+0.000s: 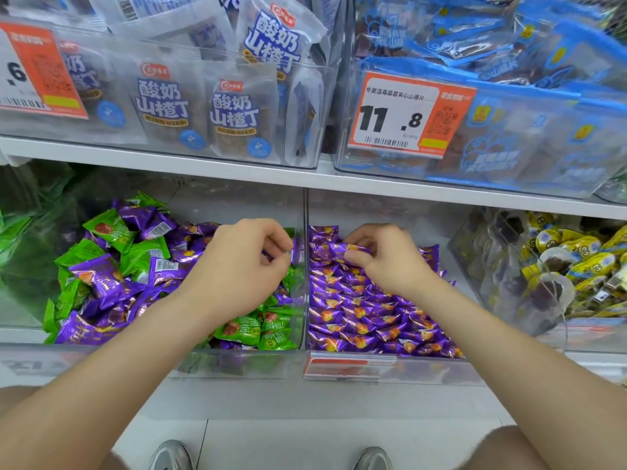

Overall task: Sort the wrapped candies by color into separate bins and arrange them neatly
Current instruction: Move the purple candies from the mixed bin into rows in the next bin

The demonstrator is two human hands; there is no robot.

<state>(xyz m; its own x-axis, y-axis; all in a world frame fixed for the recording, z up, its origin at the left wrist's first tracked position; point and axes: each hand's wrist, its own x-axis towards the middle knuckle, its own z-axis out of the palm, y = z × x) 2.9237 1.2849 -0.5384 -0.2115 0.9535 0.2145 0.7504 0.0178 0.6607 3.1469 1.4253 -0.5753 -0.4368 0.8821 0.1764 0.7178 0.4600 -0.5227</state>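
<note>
A clear bin [237,368] on the lower shelf holds a mixed heap of green candies [112,228] and purple candies [101,276]. My left hand [244,266] hovers over its right side and pinches a purple candy [294,253] between thumb and fingers. To the right, a second clear bin [390,366] holds only purple candies [366,320] laid in tidy rows. My right hand [383,256] is at the back of that bin, fingers and thumb holding one purple candy [342,249].
A bin of yellow-wrapped sweets [576,266] stands at the right, and green packs [13,232] at the far left. The upper shelf carries bins of white-blue packets [163,106] and blue packets [509,137] with an orange price tag [410,117]. My shoes show on the floor below.
</note>
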